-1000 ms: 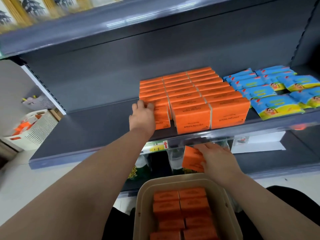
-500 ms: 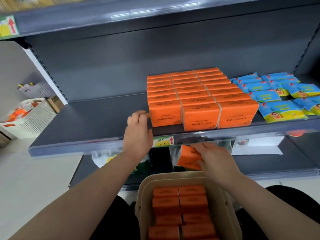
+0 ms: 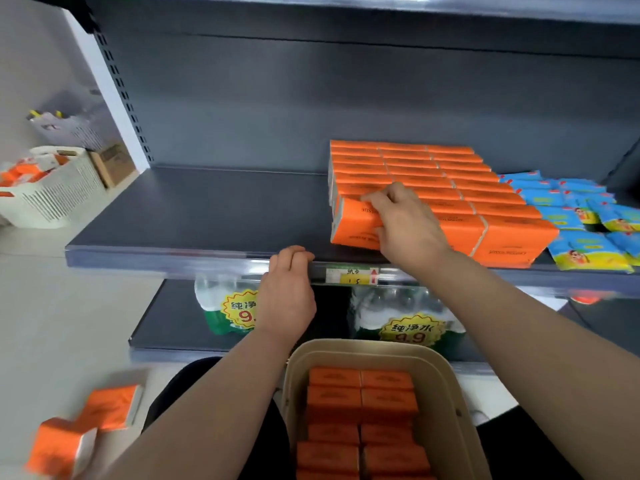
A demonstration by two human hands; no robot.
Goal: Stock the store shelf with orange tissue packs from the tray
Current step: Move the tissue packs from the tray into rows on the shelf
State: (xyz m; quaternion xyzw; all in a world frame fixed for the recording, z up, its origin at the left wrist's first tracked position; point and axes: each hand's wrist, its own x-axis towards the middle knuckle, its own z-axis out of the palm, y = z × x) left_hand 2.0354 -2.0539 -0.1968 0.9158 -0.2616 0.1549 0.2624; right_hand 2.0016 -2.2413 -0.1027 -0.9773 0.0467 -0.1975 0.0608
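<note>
ok so far left a white slatted basket [image 3: 52, 195] is sitting on the floor with some orange stuff in it, too blurry to tell what, and a small cardboard box [image 3: 112, 164] is leaning just beside it. down in the bottom left corner two loose orange packs [image 3: 107, 407] are lying on the pale floor, both smeared by blur. moving in, the grey shelf [image 3: 190, 216] is sitting bare on its left half, and the left hand [image 3: 287, 292] is hanging onto its front lip, fingers hooked over the edge and holding nothing else. under that, on the lower shelf, shrink-wrapped water bottles [image 3: 408, 317] with yellow 9.9 stickers are standing either side of that wrist, and a little price tag [image 3: 353, 275] is sitting in the shelf rail just right of the left hand. bottom middle, the beige tray [image 3: 450, 393] is resting low in front of the person, with the orange tissue packs [image 3: 360, 403] lying flat in two columns inside. up on the shelf the right hand [image 3: 405, 223] is gripping the front pack [image 3: 353, 223], the one at the left front corner of the stocked block [image 3: 485, 202], fingers over its top edge and thumb on its front face. that pack is standing on edge, touching the ones behind it and beside it. the block is running three rows wide back toward the rear panel. far right, blue and yellow packs [image 3: 581, 220] are lying flat and overlapping, just beside the orange ones
</note>
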